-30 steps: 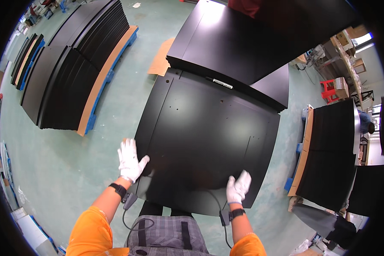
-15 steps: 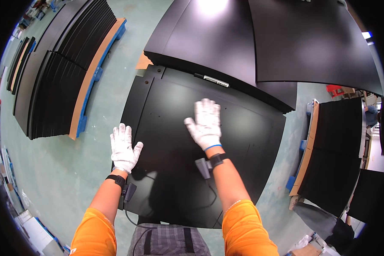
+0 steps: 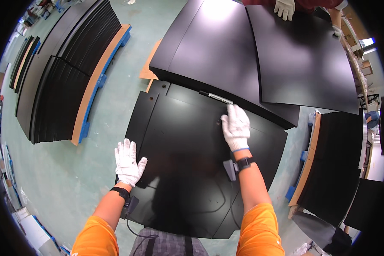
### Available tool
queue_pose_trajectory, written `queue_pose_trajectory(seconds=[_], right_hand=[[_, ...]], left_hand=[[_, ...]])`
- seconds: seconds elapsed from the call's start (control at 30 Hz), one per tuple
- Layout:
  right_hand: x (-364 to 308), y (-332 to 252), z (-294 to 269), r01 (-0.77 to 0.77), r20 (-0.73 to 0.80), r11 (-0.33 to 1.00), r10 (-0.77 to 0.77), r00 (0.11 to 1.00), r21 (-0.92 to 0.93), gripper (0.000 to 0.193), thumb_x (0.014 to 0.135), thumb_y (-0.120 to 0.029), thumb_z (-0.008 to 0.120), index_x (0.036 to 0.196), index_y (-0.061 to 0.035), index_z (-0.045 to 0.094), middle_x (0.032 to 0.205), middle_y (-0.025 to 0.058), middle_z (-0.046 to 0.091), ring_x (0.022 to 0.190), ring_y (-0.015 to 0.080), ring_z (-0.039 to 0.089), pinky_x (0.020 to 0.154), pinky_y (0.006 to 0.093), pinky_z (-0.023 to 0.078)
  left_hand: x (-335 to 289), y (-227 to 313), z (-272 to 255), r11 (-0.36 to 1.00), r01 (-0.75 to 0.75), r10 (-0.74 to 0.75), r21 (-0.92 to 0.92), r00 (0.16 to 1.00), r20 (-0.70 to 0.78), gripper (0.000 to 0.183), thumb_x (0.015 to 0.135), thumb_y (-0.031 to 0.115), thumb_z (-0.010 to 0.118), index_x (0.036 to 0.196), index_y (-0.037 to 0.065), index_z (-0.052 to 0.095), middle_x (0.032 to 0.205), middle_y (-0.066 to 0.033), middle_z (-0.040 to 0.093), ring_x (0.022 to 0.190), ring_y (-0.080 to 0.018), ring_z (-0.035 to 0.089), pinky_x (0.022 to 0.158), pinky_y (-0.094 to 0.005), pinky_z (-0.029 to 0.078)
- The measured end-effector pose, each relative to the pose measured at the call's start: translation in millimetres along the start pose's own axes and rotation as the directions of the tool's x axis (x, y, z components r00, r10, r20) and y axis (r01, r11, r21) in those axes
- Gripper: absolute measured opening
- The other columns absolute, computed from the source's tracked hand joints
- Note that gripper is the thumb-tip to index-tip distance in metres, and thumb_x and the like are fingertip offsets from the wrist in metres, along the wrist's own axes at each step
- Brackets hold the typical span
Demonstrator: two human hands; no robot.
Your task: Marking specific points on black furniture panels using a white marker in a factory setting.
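Brings right hand (image 3: 236, 128), fingers together, within reach of marker pen (image 3: 219, 98), far edge of black panel (image 3: 185, 128); keeps left hand (image 3: 129, 165) spread, left edge.

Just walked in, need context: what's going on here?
A gloved person works over a black panel: left hand at its left edge, right hand over its far part, fingertips close to a marker; contact is unclear. Beyond the adjoining stack, a co-worker's gloved hand is at another panel.
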State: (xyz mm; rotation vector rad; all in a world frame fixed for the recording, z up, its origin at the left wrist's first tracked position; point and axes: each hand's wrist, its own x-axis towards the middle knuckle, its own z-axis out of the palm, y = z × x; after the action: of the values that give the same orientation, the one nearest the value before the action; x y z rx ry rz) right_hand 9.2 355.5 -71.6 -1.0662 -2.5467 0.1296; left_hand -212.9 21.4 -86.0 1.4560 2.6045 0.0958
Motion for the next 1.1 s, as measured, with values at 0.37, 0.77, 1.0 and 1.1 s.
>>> queue_pose_trajectory(seconds=[0.37, 0.77, 1.0, 1.1], right_hand=[[53.7, -44.5, 42.5, -0.227, 0.251, 0.915, 0.319, 0.914, -0.334, 0.026, 0.085, -0.021, 0.054, 0.107, -0.0093, 0.063, 0.102, 0.0086, 0.059, 0.097, 0.0255, 0.055, 0.085, 0.0395, 0.043], [6.2, -144.0, -29.2, -0.217, 0.491, 0.953, 0.088, 0.867, 0.211, 0.022, 0.083, -0.029, 0.061, 0.093, -0.0101, 0.061, 0.083, 0.0116, 0.064, 0.077, 0.0312, 0.064, 0.070, 0.0428, 0.051], [-48.3, -178.6, -73.5, -0.369, 0.831, 0.791, -0.291, 0.474, 0.488, 0.044, 0.091, -0.035, 0.054, 0.130, -0.0141, 0.053, 0.120, 0.0128, 0.061, 0.110, 0.0304, 0.059, 0.095, 0.0382, 0.046], [-54.1, -164.3, -86.1, -0.807, 0.883, 0.363, -0.134, 0.450, 0.466, 0.042, 0.092, -0.026, 0.057, 0.129, -0.0066, 0.054, 0.105, 0.0105, 0.064, 0.089, 0.0191, 0.063, 0.076, 0.0308, 0.052]], left_hand=[[0.4, -4.4, -2.3, 0.999, 0.005, -0.002, -0.043, 0.999, 0.051, 0.078, 0.083, 0.038, 0.060, 0.145, 0.003, 0.027, 0.153, -0.0216, 0.020, 0.139, -0.0465, 0.016, 0.113, -0.0565, 0.012], [-0.3, -11.6, -2.5, 0.996, 0.018, -0.009, -0.089, 0.995, 0.099, 0.077, 0.085, 0.041, 0.058, 0.143, 0.000, 0.029, 0.150, -0.0259, 0.023, 0.138, -0.0499, 0.017, 0.111, -0.0601, 0.012], [27.7, 23.8, -34.5, 0.686, -0.529, 0.493, -0.499, 0.843, -0.215, 0.058, 0.068, 0.015, 0.071, 0.121, 0.002, 0.051, 0.100, -0.0192, 0.060, 0.089, -0.0356, 0.061, 0.077, -0.0446, 0.051], [32.4, 41.7, -45.2, 0.768, -0.362, 0.457, -0.528, 0.887, 0.057, 0.036, 0.073, 0.014, 0.064, 0.108, 0.007, 0.061, 0.071, -0.0096, 0.063, 0.065, -0.0265, 0.064, 0.059, -0.0389, 0.051]])
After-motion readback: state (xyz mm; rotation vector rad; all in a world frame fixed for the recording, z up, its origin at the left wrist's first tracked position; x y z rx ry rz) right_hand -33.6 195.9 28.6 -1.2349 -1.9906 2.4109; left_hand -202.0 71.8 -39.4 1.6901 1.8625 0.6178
